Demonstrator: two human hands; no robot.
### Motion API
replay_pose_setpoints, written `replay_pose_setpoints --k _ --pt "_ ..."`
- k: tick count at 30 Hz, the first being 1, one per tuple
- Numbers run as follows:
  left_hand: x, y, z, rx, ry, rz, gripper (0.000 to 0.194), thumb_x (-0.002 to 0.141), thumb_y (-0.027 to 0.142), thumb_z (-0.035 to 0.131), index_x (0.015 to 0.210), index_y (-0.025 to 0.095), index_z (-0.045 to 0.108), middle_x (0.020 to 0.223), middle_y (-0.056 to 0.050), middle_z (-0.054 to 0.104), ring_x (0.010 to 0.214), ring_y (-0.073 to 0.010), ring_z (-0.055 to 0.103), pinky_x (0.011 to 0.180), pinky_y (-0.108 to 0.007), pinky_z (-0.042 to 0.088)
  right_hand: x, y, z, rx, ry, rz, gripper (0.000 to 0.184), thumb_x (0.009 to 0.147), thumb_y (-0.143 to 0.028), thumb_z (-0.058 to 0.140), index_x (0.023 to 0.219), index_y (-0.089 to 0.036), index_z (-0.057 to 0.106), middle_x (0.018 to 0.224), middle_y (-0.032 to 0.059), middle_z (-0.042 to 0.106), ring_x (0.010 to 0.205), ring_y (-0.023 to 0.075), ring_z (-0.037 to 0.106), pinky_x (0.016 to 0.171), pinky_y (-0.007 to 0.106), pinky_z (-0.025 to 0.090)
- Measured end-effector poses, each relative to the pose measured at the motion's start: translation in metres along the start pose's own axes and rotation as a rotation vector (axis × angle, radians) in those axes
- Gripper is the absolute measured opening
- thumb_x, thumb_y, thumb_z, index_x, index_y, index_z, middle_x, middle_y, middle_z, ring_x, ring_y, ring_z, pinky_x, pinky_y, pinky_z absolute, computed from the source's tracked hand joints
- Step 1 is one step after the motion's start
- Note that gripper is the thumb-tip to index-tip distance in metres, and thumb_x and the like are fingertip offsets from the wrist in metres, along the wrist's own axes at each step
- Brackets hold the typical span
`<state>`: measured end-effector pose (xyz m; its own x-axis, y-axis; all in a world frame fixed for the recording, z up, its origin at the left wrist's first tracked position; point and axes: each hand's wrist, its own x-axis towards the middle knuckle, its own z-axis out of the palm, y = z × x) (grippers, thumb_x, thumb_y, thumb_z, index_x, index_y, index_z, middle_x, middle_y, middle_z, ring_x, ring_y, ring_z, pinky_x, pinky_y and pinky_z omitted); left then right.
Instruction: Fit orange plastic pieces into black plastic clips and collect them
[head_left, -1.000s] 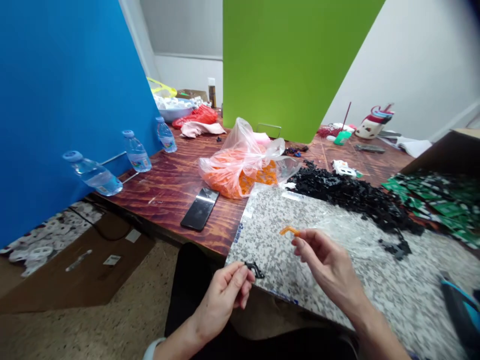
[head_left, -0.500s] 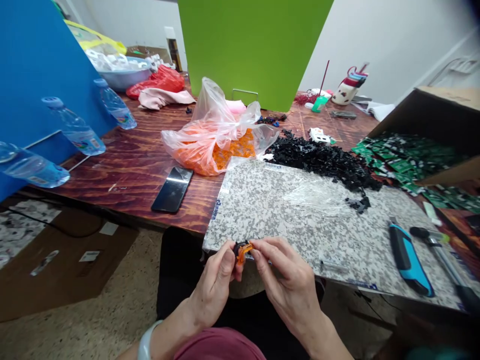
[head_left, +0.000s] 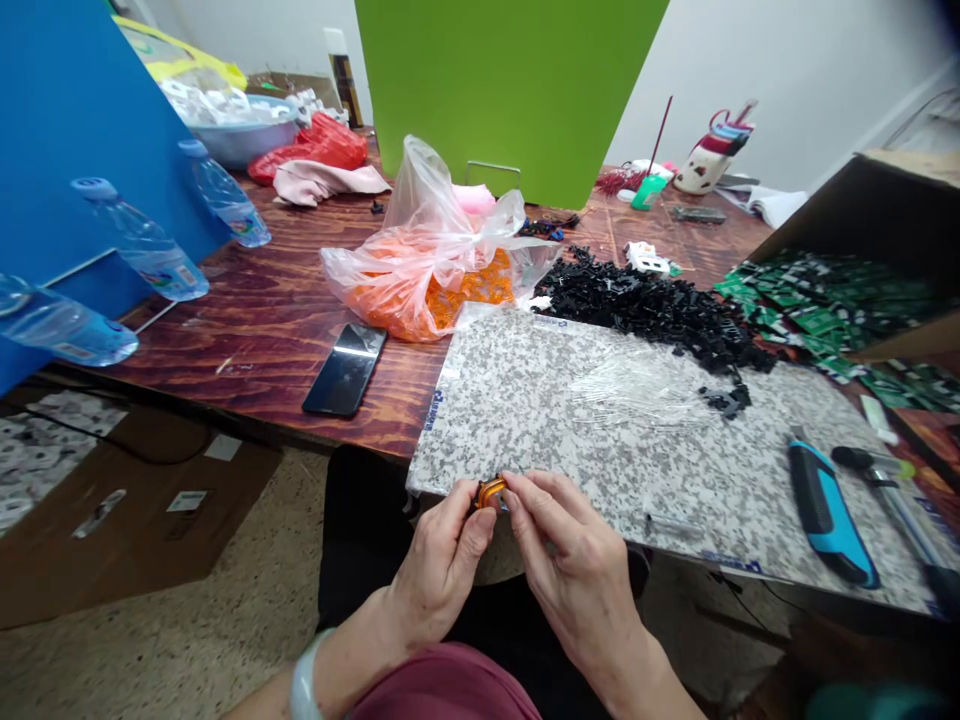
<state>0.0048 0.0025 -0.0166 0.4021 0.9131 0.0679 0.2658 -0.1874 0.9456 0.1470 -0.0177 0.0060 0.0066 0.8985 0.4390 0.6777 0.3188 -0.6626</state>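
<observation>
Close to the front edge of the speckled board (head_left: 510,390), my two hands meet around a pair of small plastic parts. My left hand (head_left: 439,550) is closed on a black plastic part (head_left: 475,496), mostly covered by the fingers. Against it lies a curved orange plastic part (head_left: 491,492), pinched at its right side by the fingertips of my right hand (head_left: 566,545). The orange part touches the black one; whether they are joined I cannot tell.
A heap of black parts (head_left: 652,305) and thin clear rods (head_left: 634,390) lie beyond my hands. Left of them are a bag of orange parts (head_left: 442,290) and a phone (head_left: 345,370). A blue utility knife (head_left: 832,515) and green circuit boards (head_left: 817,290) are at right.
My hands, apart a second ago, have come together, bringing the orange part against the black one. Since half a second ago the orange part has turned and sits closer along the black part.
</observation>
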Motion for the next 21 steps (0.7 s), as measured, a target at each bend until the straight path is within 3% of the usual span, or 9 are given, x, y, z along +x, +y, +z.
replay_pose_setpoints --k 8,12,16,21 --pt "0.003 0.0 -0.005 -0.023 -0.01 0.012 0.022 0.097 0.026 0.032 0.079 0.02 0.044 0.064 0.004 0.047 0.056 -0.012 0.046 0.056 -0.023 0.037 0.005 -0.001 -0.005 0.136 -0.064 0.055 0.024 0.089 -0.013 0.05 0.107 -0.018 0.064 0.098 0.0091 0.064 0.089 0.0167 0.063 0.077 0.026 0.053" --pt "0.001 0.005 -0.011 -0.046 -0.062 0.059 0.026 0.097 0.027 0.03 0.076 0.02 0.044 0.065 0.003 0.045 0.057 -0.0119 0.044 0.056 -0.023 0.037 0.011 0.001 -0.015 0.252 -0.206 0.141 0.023 0.088 -0.021 0.055 0.109 -0.019 0.064 0.102 0.008 0.064 0.083 0.0154 0.062 0.064 0.024 0.052" --pt "0.0 0.007 -0.018 -0.044 -0.141 0.124 0.026 0.097 0.027 0.029 0.079 0.019 0.046 0.065 0.003 0.043 0.056 -0.0112 0.042 0.054 -0.022 0.036 0.014 0.003 -0.02 0.41 -0.306 0.193 0.021 0.087 -0.027 0.058 0.106 -0.021 0.066 0.098 0.0058 0.067 0.087 0.0166 0.062 0.071 0.026 0.051" --pt "-0.001 0.008 -0.025 -0.03 -0.232 0.202 0.023 0.097 0.024 0.029 0.088 0.017 0.048 0.069 0.002 0.043 0.059 -0.0115 0.042 0.056 -0.021 0.037 0.01 0.001 -0.019 0.562 -0.326 0.258 0.013 0.087 -0.026 0.06 0.094 -0.022 0.069 0.09 0.0034 0.068 0.082 0.0153 0.062 0.07 0.024 0.049"
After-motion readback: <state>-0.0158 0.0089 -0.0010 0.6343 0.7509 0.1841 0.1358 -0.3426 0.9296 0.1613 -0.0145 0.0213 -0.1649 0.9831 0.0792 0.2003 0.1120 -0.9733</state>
